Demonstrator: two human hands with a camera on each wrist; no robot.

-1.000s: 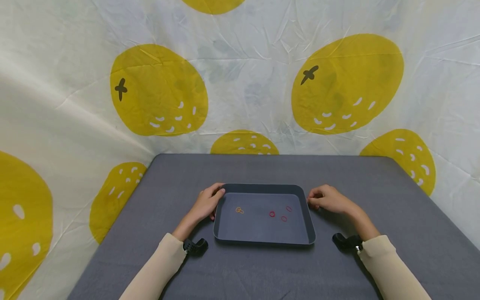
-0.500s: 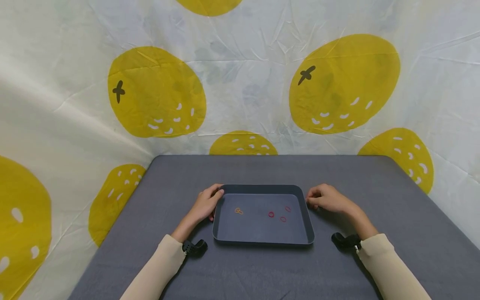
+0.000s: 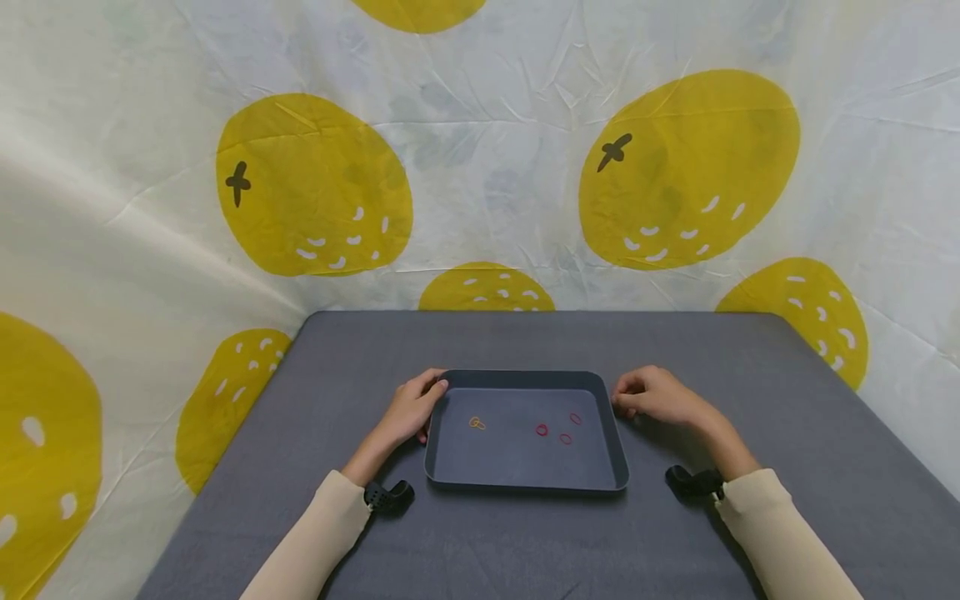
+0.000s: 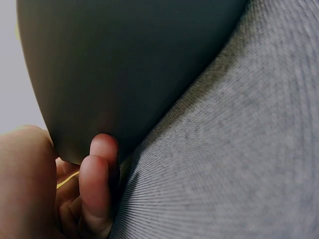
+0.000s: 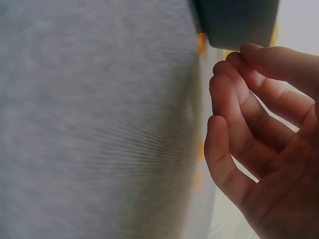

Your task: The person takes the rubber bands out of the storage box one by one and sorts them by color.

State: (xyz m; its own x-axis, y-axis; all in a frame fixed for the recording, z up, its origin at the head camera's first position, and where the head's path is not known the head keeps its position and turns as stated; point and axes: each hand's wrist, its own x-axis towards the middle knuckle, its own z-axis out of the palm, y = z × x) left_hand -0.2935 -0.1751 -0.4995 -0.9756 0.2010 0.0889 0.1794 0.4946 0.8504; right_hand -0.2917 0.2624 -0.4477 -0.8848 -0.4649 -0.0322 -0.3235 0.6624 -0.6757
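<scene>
Closest are the two pale sleeves, the left sleeve [image 3: 315, 533] and the right sleeve [image 3: 780, 533], each with a black gadget at the cuff: the left gadget [image 3: 388, 498] and the right gadget [image 3: 692, 483] both sit over the grey table [image 3: 517, 546]. Beyond them the tray [image 3: 517, 467], dark and shallow, lies flat on the table between the two hands. The left hand [image 3: 408, 408] holds the tray at its left end, thumb on the rim near the far corner and fingers against the outer wall, as the left wrist view shows. The right hand [image 3: 660, 398] is at the tray's other end (just outside the wall; whether it touches, I cannot tell). Its fingers are loosely bent, the thumb near their tips, with a narrow gap at most.

Inside the tray, the nearest red loop [image 3: 566, 443] lies right of centre. A little farther and to its left is a second red loop [image 3: 542, 435]. Some yellow loops [image 3: 476, 423], apparently overlapping, lie toward the left end, and a third red loop [image 3: 578, 422] is farthest, toward the right. Behind the table hangs a white cloth [image 3: 495, 183] printed with big yellow fruit.
</scene>
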